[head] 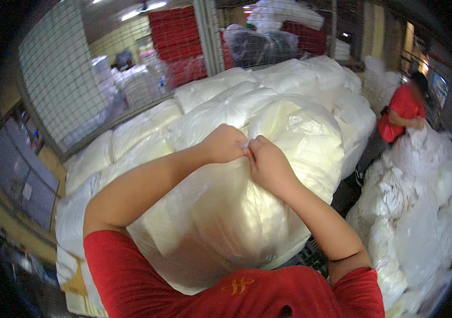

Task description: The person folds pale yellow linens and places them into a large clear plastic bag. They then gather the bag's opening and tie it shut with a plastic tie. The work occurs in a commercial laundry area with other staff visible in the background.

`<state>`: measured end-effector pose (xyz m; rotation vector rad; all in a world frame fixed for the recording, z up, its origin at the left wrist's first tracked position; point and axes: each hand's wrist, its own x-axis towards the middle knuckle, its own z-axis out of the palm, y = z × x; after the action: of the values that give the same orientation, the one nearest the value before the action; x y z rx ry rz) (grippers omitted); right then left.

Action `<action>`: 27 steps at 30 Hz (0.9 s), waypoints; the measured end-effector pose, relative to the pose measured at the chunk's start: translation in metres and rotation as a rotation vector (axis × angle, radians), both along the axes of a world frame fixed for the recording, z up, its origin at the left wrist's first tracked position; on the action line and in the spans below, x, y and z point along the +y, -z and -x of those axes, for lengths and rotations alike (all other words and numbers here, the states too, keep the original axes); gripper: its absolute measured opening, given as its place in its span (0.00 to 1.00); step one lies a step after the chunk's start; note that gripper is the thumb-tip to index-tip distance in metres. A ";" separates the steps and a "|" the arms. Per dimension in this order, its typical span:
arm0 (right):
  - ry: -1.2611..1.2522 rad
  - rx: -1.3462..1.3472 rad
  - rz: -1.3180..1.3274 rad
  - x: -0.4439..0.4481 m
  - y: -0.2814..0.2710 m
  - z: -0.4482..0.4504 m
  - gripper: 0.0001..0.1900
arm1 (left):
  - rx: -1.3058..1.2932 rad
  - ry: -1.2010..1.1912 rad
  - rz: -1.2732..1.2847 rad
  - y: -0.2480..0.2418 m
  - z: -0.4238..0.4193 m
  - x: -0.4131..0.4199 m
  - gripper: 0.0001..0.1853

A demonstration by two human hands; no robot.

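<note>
A large translucent plastic bag (218, 210) stuffed with pale, soft-looking contents stands right in front of my chest. Its gathered top is pinched between my left hand (228, 144) and my right hand (267, 165), which almost touch each other. Both hands are closed on the plastic, and a small twisted bit of it shows between the fingers. Just behind them lies another filled plastic bag (297, 131), with more filled bags (226, 105) piled up beyond. Whether the plastic is knotted is hidden by my fingers.
Wire mesh panels in a metal frame (210, 43) rise behind the pile, with red stacks (176, 39) beyond. At right a co-worker in a red shirt (399, 111) handles a heap of white plastic bags (417, 206). A grey panel (23, 171) stands at far left.
</note>
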<state>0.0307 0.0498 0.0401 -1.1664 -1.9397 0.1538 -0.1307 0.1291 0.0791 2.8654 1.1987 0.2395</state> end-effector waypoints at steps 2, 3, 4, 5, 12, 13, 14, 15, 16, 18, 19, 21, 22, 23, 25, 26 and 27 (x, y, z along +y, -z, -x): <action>-0.021 0.071 -0.066 -0.008 -0.002 0.007 0.09 | -0.561 0.055 0.422 0.024 0.017 0.006 0.15; -0.040 0.077 -0.072 -0.006 0.001 0.008 0.10 | -0.842 0.071 0.643 0.040 0.027 0.006 0.14; -0.047 0.078 -0.078 0.000 0.005 0.004 0.10 | -0.866 0.081 0.741 0.050 0.028 0.009 0.14; -0.059 0.080 -0.084 0.005 0.007 0.000 0.11 | -0.908 0.127 0.871 0.054 0.028 0.016 0.14; -0.081 0.556 0.554 0.016 -0.001 -0.017 0.15 | -0.742 0.215 1.192 0.058 0.026 0.043 0.17; -0.096 0.615 0.595 0.017 -0.002 -0.019 0.15 | -0.668 0.230 1.172 0.059 0.027 0.047 0.18; -0.110 0.675 0.636 0.017 -0.004 -0.020 0.15 | -0.628 0.303 1.071 0.059 0.028 0.050 0.18; -0.116 0.740 0.673 0.016 -0.008 -0.022 0.15 | -0.582 0.379 0.969 0.055 0.022 0.051 0.18; -0.088 0.745 0.682 0.013 -0.012 -0.020 0.14 | -0.537 0.443 0.863 0.051 0.021 0.050 0.19; -0.110 0.767 0.691 0.010 -0.018 -0.018 0.14 | -0.553 0.453 0.756 0.046 0.022 0.044 0.18; -0.121 0.780 0.693 0.010 -0.018 -0.018 0.14 | -0.558 0.458 0.702 0.044 0.024 0.042 0.18; -0.158 0.739 0.698 0.012 -0.016 -0.017 0.13 | -0.556 0.437 0.760 0.044 0.025 0.045 0.16; -0.209 0.719 0.698 0.014 -0.015 -0.017 0.13 | -0.551 0.431 0.789 0.045 0.024 0.046 0.15; -0.258 0.698 0.696 0.014 -0.014 -0.018 0.13 | -0.594 0.425 0.813 0.046 0.022 0.046 0.15; -0.210 0.502 0.589 0.015 -0.010 -0.007 0.15 | -0.679 0.396 0.869 0.051 0.021 0.047 0.13; -0.185 0.404 0.534 0.014 -0.009 -0.002 0.15 | -0.735 0.366 0.908 0.056 0.020 0.048 0.13; -0.143 0.319 0.494 0.010 -0.011 0.005 0.15 | -0.795 0.329 0.951 0.062 0.021 0.049 0.12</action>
<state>0.0254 0.0597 0.0509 -1.2186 -1.7426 0.8823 -0.1513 0.1780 0.0172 1.7857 0.4609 0.5386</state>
